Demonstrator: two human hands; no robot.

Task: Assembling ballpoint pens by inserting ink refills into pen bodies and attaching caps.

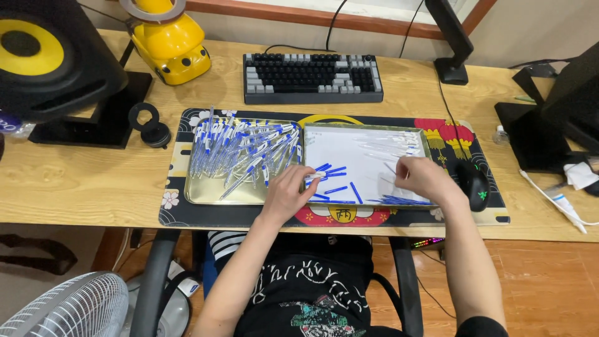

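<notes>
Many pens point(240, 153) are still waiting in the gold tray point(206, 190) while the left hand point(288, 193) is pinching one pen and the right hand point(424, 176) is closing on a clear tube point(390, 146) over the white tray point(368, 163), where only a few parts point(334, 184) are lying.

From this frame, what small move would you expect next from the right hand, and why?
Probably it lifts toward the left hand. The right hand seems to pinch something thin over the white tray among clear barrels, while the left grips a pen beside loose blue caps.

Both bare forearms reach forward, palms down. The left hand point(288, 191) lies with its fingers curled under. The right hand point(424, 176) sits level with it, fingertips pinched together.
</notes>
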